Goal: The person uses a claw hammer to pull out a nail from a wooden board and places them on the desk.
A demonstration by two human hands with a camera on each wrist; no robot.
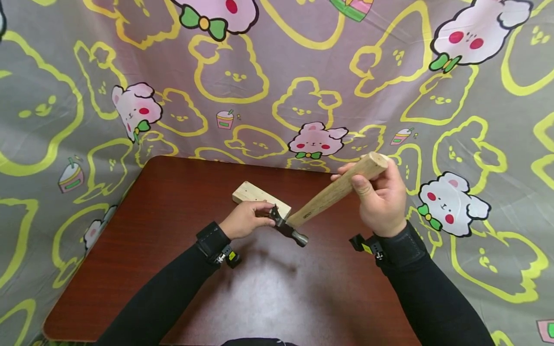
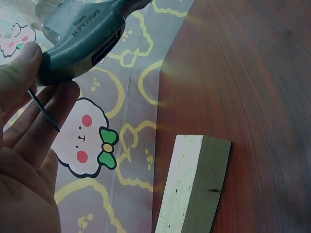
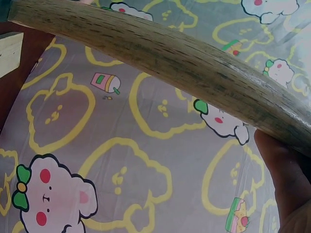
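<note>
A claw hammer with a pale wooden handle [image 1: 333, 197] slants between both hands, its dark head [image 1: 286, 229] low and to the left. My right hand [image 1: 383, 197] grips the handle near its upper end. With thumb and fingers, my left hand [image 1: 244, 218] pinches the claw end of the head, seen close up in the left wrist view as a dark green head [image 2: 85, 41]. A thin dark nail [image 2: 43, 110] juts out below the thumb, across the fingers; its other end is hidden. Behind the left hand, a pale wooden block [image 1: 255, 192] with small dark marks lies on the table.
The reddish-brown table [image 1: 164, 202] has rounded corners. A grey curtain [image 1: 259, 62] with cartoon animals hangs around its back and sides. Black straps with small cameras sit on both wrists.
</note>
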